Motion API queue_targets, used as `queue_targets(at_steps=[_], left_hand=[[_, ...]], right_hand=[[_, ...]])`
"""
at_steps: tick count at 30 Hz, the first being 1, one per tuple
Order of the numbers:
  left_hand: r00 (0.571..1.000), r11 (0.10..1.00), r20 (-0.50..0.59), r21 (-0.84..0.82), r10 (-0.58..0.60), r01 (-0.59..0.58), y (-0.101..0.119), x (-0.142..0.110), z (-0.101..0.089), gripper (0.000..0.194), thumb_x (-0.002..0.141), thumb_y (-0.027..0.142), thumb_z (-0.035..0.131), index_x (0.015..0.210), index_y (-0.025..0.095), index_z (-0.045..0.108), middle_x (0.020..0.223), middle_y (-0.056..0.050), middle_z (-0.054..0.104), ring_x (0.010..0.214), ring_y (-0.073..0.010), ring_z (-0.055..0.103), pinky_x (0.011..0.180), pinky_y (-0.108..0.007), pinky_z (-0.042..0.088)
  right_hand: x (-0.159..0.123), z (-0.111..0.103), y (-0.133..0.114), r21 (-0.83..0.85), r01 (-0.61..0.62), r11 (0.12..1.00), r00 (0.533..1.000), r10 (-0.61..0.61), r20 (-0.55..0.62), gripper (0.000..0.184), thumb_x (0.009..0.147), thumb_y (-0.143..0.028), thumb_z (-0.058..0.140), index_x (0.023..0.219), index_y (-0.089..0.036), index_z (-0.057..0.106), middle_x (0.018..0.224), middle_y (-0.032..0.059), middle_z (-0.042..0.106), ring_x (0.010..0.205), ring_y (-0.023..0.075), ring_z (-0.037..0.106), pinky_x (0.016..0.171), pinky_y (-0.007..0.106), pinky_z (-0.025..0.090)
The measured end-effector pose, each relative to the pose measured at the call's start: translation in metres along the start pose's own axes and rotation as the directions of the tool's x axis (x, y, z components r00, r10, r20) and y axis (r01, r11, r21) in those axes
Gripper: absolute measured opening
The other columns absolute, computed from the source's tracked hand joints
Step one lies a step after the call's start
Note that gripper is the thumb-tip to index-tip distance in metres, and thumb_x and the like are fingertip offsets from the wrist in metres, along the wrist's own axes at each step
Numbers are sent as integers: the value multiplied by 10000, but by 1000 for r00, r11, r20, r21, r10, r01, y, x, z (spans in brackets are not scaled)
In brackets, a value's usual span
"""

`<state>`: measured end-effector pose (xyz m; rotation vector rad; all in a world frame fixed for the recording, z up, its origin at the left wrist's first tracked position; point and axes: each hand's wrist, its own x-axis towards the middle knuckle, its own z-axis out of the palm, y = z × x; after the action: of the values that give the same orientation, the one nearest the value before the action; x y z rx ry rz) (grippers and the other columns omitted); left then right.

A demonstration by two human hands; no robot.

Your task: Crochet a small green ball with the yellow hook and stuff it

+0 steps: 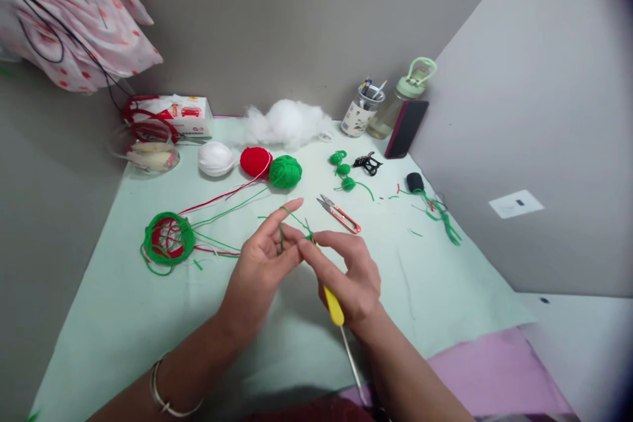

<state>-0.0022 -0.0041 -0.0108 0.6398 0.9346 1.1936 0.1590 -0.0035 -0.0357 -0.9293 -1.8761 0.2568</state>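
My left hand [260,270] is in the middle of the head view, index finger raised with green yarn [297,216] looped over it. Its thumb and other fingers pinch near a tiny piece of green crochet work [309,237], partly hidden by fingertips. In my right hand [349,273] is a crochet hook with a yellow handle [333,306], its tip at the green stitches. The fingertips of both hands meet there. Just beyond them lie orange-handled thread snips [341,214]. A green yarn ball [285,172] sits farther back, a strand running left from it.
At left lies a green-and-red yarn coil [169,241]. Behind are red [256,162] and white yarn balls [216,159], white stuffing [289,122], a pen cup [363,112], a bottle [390,109] and a phone [406,129]. Small green balls [343,169] and yarn scraps [445,221] lie right.
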Motion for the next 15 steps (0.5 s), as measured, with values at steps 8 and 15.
queue_targets(at_steps=[8,15], left_hand=[[982,966,120,-195,-148,169,11,4,-3,456,847,239,863,1295,238,776,659,97,486,523,-27,282,794,-247,484],[997,998,55,-50,-45,48,0,2,-1,466,861,278,861,1316,289,760,936,11,654,876,-123,562,809,-246,448]], right_hand=[[23,-4,2,626,-313,715,910,415,-19,200,1038,-320,632,974,-270,814,842,40,751,682,174,674,659,356,590],[19,5,-5,495,-293,818,933,357,-38,180,1017,-252,662,1039,-309,832,911,36,790,748,180,698,682,354,596]])
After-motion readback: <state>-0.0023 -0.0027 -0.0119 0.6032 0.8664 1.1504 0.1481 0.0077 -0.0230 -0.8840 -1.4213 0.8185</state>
